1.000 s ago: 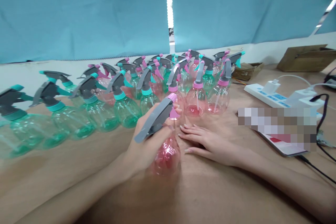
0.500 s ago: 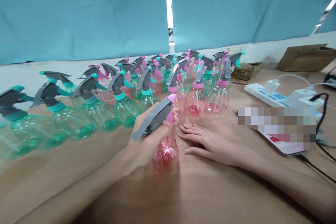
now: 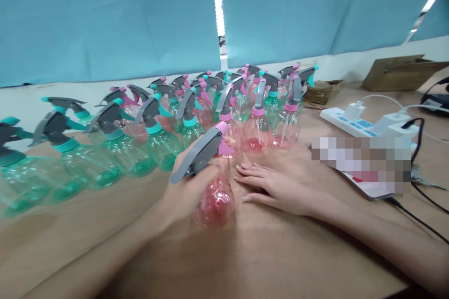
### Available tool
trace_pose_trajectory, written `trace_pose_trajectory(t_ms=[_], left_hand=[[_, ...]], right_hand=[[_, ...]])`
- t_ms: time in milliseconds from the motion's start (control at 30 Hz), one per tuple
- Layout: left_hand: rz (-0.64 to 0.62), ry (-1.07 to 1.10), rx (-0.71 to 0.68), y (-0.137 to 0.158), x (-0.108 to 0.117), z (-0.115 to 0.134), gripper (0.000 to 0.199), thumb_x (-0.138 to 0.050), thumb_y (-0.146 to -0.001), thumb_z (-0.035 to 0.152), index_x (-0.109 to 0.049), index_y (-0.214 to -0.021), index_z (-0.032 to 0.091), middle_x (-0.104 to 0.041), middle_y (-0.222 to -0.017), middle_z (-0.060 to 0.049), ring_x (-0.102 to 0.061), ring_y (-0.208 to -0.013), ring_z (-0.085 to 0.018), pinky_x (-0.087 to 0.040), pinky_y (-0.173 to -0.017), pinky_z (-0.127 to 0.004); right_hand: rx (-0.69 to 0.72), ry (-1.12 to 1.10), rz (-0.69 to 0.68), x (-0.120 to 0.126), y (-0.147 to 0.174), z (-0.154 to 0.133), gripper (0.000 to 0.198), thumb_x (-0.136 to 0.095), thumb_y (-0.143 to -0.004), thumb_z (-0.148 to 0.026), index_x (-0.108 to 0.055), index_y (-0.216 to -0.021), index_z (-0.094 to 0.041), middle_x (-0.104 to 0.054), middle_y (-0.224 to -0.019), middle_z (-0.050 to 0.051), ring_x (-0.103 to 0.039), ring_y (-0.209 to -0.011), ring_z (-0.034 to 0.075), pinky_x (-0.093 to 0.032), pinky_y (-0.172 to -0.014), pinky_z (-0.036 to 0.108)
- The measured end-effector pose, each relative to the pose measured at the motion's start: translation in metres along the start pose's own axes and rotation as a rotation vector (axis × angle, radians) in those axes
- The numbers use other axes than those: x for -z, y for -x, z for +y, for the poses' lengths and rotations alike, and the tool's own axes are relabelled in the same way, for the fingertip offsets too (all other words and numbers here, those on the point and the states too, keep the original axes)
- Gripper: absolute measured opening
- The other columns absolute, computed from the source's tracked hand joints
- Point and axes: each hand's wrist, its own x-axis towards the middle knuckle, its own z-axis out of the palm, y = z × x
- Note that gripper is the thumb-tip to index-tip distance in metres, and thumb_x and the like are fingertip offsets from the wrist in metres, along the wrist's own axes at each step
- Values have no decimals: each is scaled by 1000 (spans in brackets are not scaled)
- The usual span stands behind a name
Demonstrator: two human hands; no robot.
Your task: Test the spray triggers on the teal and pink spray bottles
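A pink see-through spray bottle with a grey and pink trigger head is in my left hand, whose fingers wrap around its neck below the head. The hand hides the neck and collar. To the right of this bottle, my right hand lies palm down on the brown table, its fingers stretched out and holding nothing. Just beyond the hands stand pink spray bottles with pink collars. Green spray bottles with turquoise collars form a row to the left.
Behind the front row, more pink and green bottles crowd toward the wall. On the right are a white power strip with plugged-in chargers, a phone-like device partly blurred out, and black cables. Cardboard boxes sit at the back right.
The whole view has shifted slightly, so things appear a little further left. My left hand still grips the pink spray bottle, and my right hand still lies flat.
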Motion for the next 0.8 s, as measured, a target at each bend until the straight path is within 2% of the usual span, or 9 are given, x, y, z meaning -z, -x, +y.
trace_pose_trajectory(t_ms=[100, 233, 333, 400, 467, 500, 600, 733, 800], left_hand=[[9, -13, 6, 0, -1, -2, 17, -56, -68, 23, -44, -57, 21, -42, -51, 5, -41, -48, -12, -34, -48, -26], [68, -42, 38, 0, -4, -4, 9, -57, -69, 25, -50, -64, 21, -48, -57, 4, -45, -54, -13, -37, -52, -27], [99, -44, 34, 1, -8, -4, 13, -58, -71, 27, -49, -65, 21, -47, -59, 4, -49, -60, -14, -41, -58, -28], [104, -45, 21, 1, -13, -2, 14, -58, -72, 26, -47, -65, 21, -48, -62, 4, -50, -63, -15, -42, -61, -28], [108, -46, -19, 0, -20, 0, 7, -57, -74, 24, -52, -70, 21, -50, -65, 4, -50, -64, -14, -42, -63, -28], [106, -37, -46, -1, -24, 0, 3, -56, -74, 23, -55, -75, 21, -52, -67, 4, -50, -64, -14, -42, -63, -28], [97, -2, -130, -6, -44, 2, 14, -55, -77, 20, -60, -89, 22, -55, -70, 4, -50, -64, -13, -43, -64, -27], [92, 9, -240, -15, -84, 5, 3, -56, -78, 17, -57, -78, 21, -52, -69, 4, -47, -65, -12, -40, -63, -25], [25, 81, -256, -21, -107, 8, 3, -55, -80, 17, -54, -79, 21, -51, -70, 4, -47, -64, -11, -40, -63, -25]], right_hand=[[5, 20, -28, 2, -1, 0, 66, -44, -90, -59, -43, -140, -17, -35, -149, 11, -29, -139, 24, -23, -114, 42], [12, -2, -68, 8, -1, 0, 83, -55, -77, -68, -41, -142, -18, -32, -151, 13, -27, -139, 29, -25, -112, 45], [-2, -76, -55, 15, 0, -5, 81, -59, -76, -65, -42, -140, -19, -43, -145, 13, -42, -131, 30, -36, -106, 44], [-45, -158, -4, 19, 4, -10, 79, -61, -78, -61, -40, -141, -19, -52, -137, 13, -52, -120, 29, -43, -98, 42], [-95, -253, 77, 22, 11, -18, 78, -63, -78, -57, -37, -141, -20, -56, -133, 11, -57, -114, 28, -47, -93, 41], [-113, -294, 121, 23, 15, -23, 77, -64, -78, -56, -37, -141, -20, -56, -132, 11, -57, -114, 28, -48, -92, 42], [-149, -357, 237, 30, 31, -37, 73, -68, -75, -54, -42, -136, -22, -55, -134, 10, -54, -118, 29, -47, -93, 44], [-211, -288, 389, 41, 51, -48, 77, -71, -71, -55, -42, -134, -23, -55, -132, 10, -52, -119, 31, -45, -95, 47], [-216, -228, 460, 44, 59, -46, 77, -72, -70, -53, -40, -134, -25, -55, -131, 10, -52, -119, 32, -45, -95, 48]])
